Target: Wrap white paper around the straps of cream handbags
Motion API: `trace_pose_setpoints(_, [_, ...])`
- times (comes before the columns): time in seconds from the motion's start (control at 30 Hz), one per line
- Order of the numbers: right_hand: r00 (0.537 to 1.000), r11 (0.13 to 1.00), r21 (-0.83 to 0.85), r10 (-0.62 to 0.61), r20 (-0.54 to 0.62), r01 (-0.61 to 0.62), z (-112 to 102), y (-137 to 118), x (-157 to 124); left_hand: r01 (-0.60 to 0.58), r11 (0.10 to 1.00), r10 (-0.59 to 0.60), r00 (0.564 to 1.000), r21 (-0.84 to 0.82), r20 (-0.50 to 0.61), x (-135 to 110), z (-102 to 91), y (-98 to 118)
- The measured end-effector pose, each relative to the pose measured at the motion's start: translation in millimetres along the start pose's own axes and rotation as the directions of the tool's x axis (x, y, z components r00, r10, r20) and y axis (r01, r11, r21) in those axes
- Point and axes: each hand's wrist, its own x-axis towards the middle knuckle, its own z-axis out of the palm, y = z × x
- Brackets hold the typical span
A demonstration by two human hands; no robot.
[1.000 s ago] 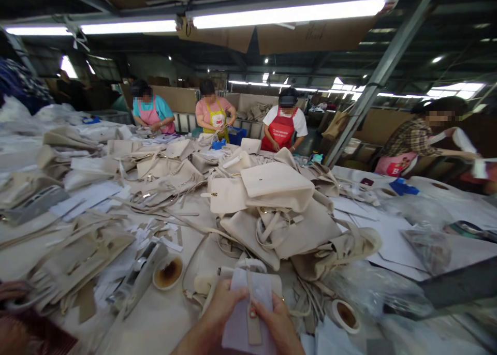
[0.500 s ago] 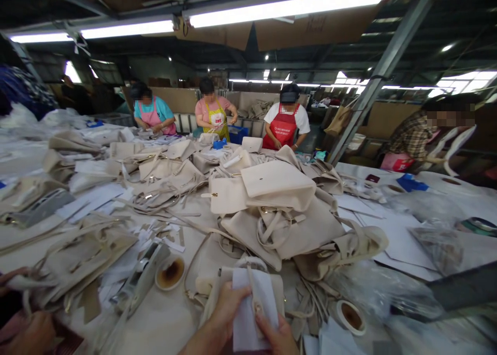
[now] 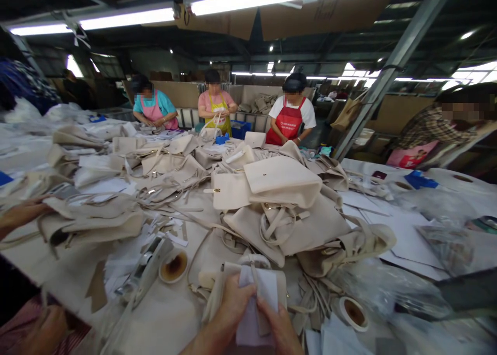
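At the bottom centre my left hand (image 3: 232,307) is closed on a white paper sheet (image 3: 251,335), thumb on top. My right hand (image 3: 278,326) pinches the same sheet and a beige strap (image 3: 263,320) that runs down over it. Both thumbs are close together at the strap; the fingers under the paper are hidden. The sheet lies against a beige handbag (image 3: 281,281), whose top edge faces away from me. Just beyond it rises a heap of beige handbags (image 3: 281,181) with flaps, straps and small metal fittings.
A bowl of brown liquid (image 3: 173,266) stands left of my hands, a brown-stained roll (image 3: 353,313) to the right. Clear plastic (image 3: 392,287) and white sheets (image 3: 404,241) lie at right. A co-worker's hand (image 3: 29,210) holds a bag at left. Several people work across the table.
My hands stay on the paper and strap, the right thumb now higher, closer to the left. At left, the co-worker's upper hand has moved up and the bag there has shifted.
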Motion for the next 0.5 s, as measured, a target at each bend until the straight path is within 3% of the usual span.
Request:
trace_pose_setpoints(0.3, [0.995, 0.985, 0.150, 0.085, 0.046, -0.091, 1.5, -4.6, -5.1, 0.010, 1.000, -0.010, 1.000, -0.009, -0.007, -0.4, 1.2, 0.9])
trace_pose_setpoints(0.43, [0.967, 0.946, 0.202, 0.251, 0.042, -0.254, 0.2, -7.3, -9.2, 0.003, 1.000, -0.003, 1.000, -0.002, -0.008, -1.3, 0.1, 1.1])
trace_pose_setpoints(0.5, [0.973, 0.947, 0.224, 0.226, 0.046, -0.230, -0.5, -7.6, -9.1, 0.000, 1.000, 0.000, 1.000, 0.005, -0.006, -3.1, 0.9, 1.6])
